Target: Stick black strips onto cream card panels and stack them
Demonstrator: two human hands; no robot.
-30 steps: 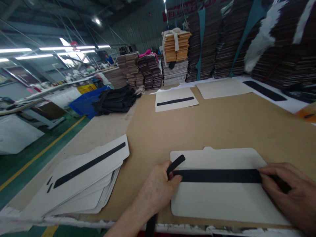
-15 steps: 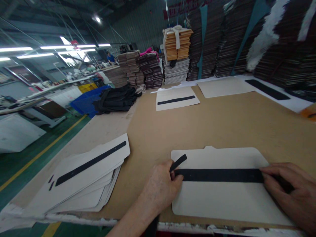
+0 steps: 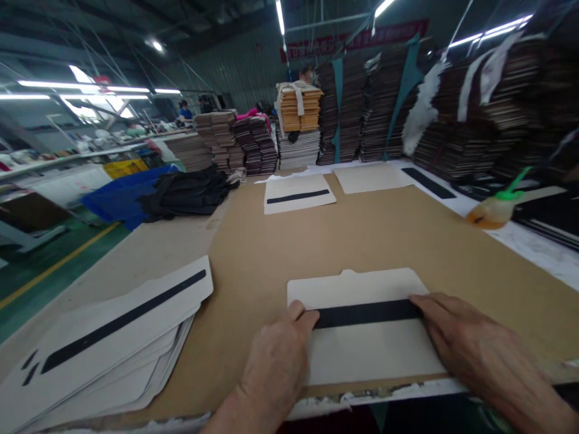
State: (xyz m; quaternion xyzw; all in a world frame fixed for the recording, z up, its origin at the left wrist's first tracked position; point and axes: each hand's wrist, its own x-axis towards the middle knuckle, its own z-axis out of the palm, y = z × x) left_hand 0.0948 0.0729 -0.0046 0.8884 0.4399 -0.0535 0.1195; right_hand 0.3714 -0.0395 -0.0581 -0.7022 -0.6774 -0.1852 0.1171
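A white card (image 3: pixel 362 355) with a tab on its far edge lies on the brown tabletop (image 3: pixel 362 241) near the front edge. A black strip (image 3: pixel 366 313) runs across it from left to right. My left hand (image 3: pixel 275 367) is curled at the strip's left end, thumb pressed on it. Resting flat on the strip's right end and the card is my right hand (image 3: pixel 474 355), its fingers stretched out and pointing left.
A fanned stack of white cards with black strips (image 3: pixel 113 337) lies at the left. Farther back are another stripped card (image 3: pixel 298 193), a blank card (image 3: pixel 371 178), a black fabric pile (image 3: pixel 185 193) and a blue bin (image 3: pixel 117 193). A green-capped bottle (image 3: pixel 495 208) stands right. Tall board stacks (image 3: pixel 452 114) line the back.
The loose strip end that stuck up beside my left hand no longer shows. My right hand has slid left and lies flatter on the strip. The view has shifted right.
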